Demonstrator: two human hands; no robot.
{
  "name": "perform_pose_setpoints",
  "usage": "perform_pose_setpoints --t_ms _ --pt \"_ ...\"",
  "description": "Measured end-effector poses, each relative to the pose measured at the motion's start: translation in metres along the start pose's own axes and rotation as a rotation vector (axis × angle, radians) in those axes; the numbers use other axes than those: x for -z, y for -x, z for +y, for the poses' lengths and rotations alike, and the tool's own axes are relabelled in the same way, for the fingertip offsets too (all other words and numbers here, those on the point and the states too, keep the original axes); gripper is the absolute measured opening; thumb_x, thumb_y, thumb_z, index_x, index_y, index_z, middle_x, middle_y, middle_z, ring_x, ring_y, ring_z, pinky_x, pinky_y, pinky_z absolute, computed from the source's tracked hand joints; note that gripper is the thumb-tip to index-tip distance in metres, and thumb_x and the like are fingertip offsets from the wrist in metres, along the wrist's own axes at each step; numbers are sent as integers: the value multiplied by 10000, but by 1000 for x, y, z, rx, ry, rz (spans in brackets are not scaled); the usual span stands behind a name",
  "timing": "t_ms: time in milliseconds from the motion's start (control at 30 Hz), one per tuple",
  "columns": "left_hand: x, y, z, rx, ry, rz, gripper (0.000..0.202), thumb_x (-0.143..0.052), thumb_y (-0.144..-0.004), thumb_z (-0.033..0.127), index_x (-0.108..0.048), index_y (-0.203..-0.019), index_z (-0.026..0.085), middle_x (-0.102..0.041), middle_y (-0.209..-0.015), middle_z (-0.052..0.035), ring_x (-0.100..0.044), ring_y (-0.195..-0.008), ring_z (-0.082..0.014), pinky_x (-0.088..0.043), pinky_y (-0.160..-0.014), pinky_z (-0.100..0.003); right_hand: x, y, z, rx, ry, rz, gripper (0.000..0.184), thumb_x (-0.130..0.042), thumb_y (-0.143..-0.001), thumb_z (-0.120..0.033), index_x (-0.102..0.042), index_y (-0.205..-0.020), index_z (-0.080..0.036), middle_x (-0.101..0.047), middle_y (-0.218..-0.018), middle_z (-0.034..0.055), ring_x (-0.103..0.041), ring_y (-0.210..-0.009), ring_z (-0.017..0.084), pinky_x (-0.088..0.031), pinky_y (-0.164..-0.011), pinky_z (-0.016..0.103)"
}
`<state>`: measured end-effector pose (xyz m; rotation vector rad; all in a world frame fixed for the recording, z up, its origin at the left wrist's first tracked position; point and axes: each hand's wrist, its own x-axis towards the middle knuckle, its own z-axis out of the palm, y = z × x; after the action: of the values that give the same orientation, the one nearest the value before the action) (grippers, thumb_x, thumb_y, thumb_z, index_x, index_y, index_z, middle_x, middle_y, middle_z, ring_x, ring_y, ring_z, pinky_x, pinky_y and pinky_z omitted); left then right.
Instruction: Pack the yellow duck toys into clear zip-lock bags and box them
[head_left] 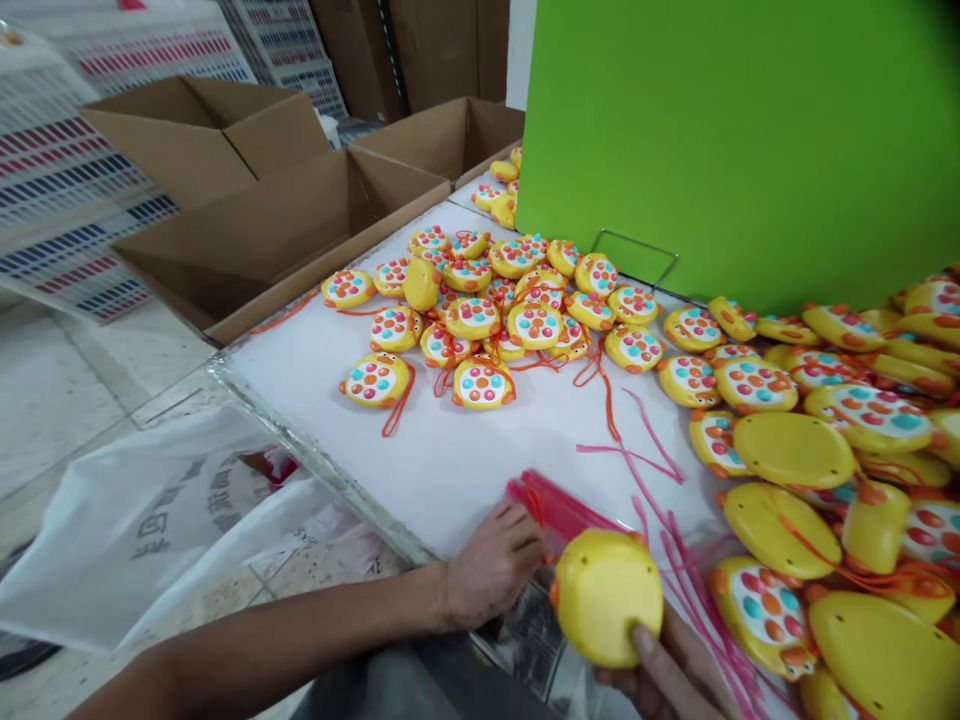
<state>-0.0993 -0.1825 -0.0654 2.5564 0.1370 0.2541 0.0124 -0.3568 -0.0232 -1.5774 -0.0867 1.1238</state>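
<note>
My right hand (pixel 667 675) grips a yellow round toy (pixel 607 597) with its plain back up, at the table's near edge. My left hand (pixel 491 560) rests closed at the same edge, its fingers pinching a bundle of pink-red strips (pixel 559 505) lying on the white table (pixel 450 460). Several loose pink strips (pixel 652 450) trail to the right of the bundle. A heap of the same yellow toys (pixel 795 450), some face up with coloured dots, lies right of my hands. More toys with orange cords (pixel 480 320) are spread over the far middle of the table.
A green board (pixel 735 140) stands on a wire stand at the back right. Open cardboard boxes (pixel 262 220) sit along the table's left side. A white plastic bag (pixel 150 510) lies on the floor at the left. Stacked white crates (pixel 60 170) stand behind.
</note>
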Motion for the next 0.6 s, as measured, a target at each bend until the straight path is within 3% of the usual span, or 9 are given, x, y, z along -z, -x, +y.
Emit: perform_pose_setpoints --t_ms 133,267,333,400,467,533,600 --pt "3 2 6 -79 -31 93 184 -404 -910 196 -575 -877 137 -605 -893 -67 -487 -869 -187 -355 -864 -345 -15 -14 -14 137 59 120 639 -540 -790 -517 -335 -1344 -273 -639 -1034 65 -645 -741 206 -548 -593 331" --pt "26 6 15 -70 -16 177 220 -361 -917 139 -557 -818 144 -610 -743 -39 -514 -785 -157 -373 -843 -320 -30 -17 -13 282 508 130 621 -453 -831 -524 -337 -1345 -196 -641 -646 0 -589 -521 186 -486 -543 297" --pt "42 8 14 -37 29 234 172 -409 -907 153 -556 -817 155 -632 -767 -36 -533 -815 -153 -383 -855 -317 -29 -16 -6 332 622 150 586 -417 -842 -523 -381 -1323 -190 -616 -571 -13 -584 -502 193 -467 -542 293" --pt "58 9 10 54 105 303 128 -454 -892 187 -565 -830 164 -646 -808 -44 -543 -834 -159 -410 -837 -318 -25 -16 1 373 660 189 552 -398 -850 -518 -425 -1298 -195 -625 -588 -3 -597 -513 197 -472 -543 290" --pt "69 7 3 251 202 326 119 -487 -871 230 -581 -902 163 -651 -858 -57 -554 -829 -166 -444 -784 -304 -20 -19 5 421 684 186 519 -404 -852 -504 -473 -1268 -202 -632 -602 5 -609 -517 195 -489 -527 279" --pt "75 2 -1 470 349 223 175 -502 -849 260 -601 -953 158 -663 -872 -49 -578 -789 -161 -461 -722 -271 -17 -22 5 477 714 134 469 -407 -862 -473 -516 -1239 -218 -632 -583 -2 -608 -488 187 -501 -495 265" --pt "74 -4 -3 595 520 81 185 -480 -833 237 -629 -899 149 -671 -807 -23 -590 -717 -144 -453 -661 -231 -17 -26 4 563 768 76 408 -410 -866 -441 -573 -1186 -245 -646 -589 0 -634 -520 193 -522 -504 264"
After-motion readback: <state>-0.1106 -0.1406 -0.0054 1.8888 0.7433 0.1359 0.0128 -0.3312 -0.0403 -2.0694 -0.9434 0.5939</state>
